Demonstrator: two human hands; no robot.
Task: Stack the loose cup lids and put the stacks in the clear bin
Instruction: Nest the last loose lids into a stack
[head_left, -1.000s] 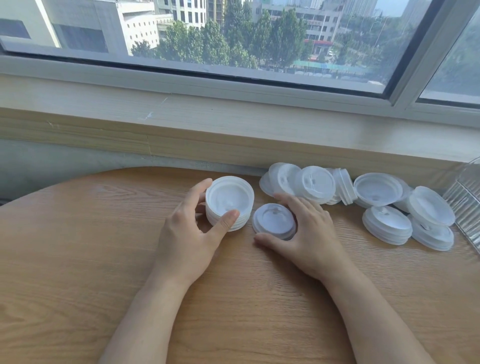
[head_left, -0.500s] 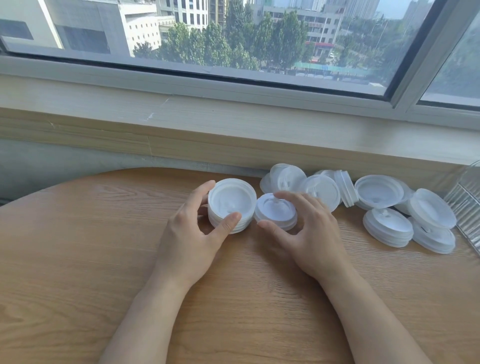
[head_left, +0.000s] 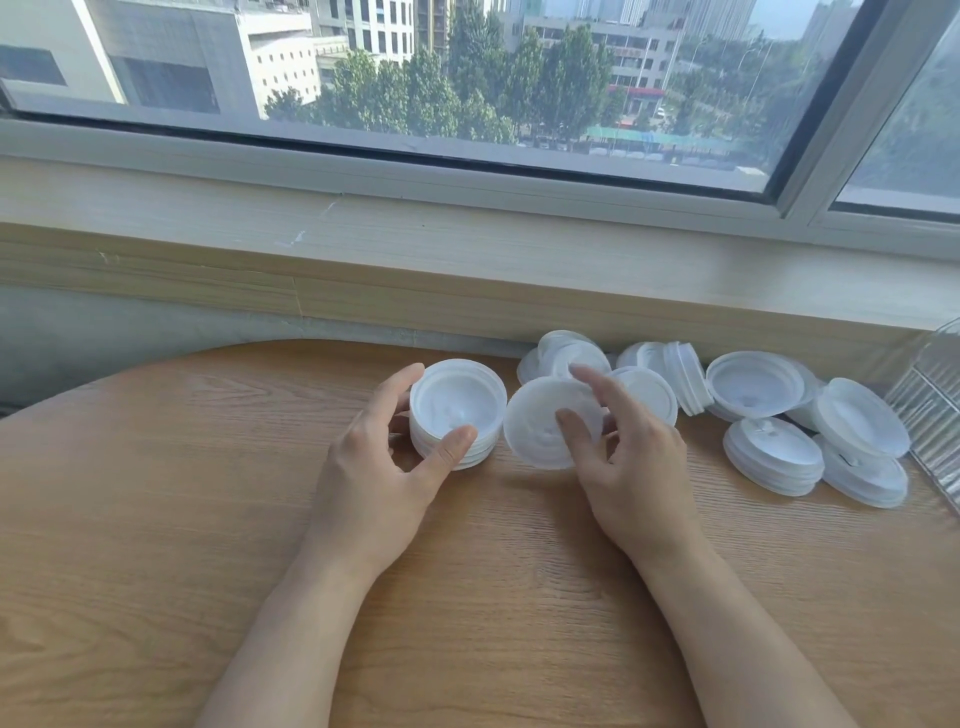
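White, slightly translucent plastic marks every one of the cup lids here, thin round discs with a raised rim and a shallow moulded centre. The left hand (head_left: 382, 467) grips a short stack of lids (head_left: 457, 415) standing on the wooden table (head_left: 156, 519): its thumb presses the near side of the stack, its fingers curl round the far side, and the top lid lies hollow side up, so its inner ring and dished floor show. Just to the right of that stack, the right hand (head_left: 631, 467) holds a small tilted stack (head_left: 540, 423) lifted at an angle, its broad face turned toward the camera, the thumb on the face and the fingers curled over the upper edge. It is blurred, so how many lids it has cannot be told.

Beyond the right hand's fingertips and further to its right, the loose lids (head_left: 753, 387) lie against the base of the window sill (head_left: 467, 270), some flat, some on edge, some in low piles of a few. At the far right edge, past those piles, stands the ribbed wall of the clear bin (head_left: 935, 410).
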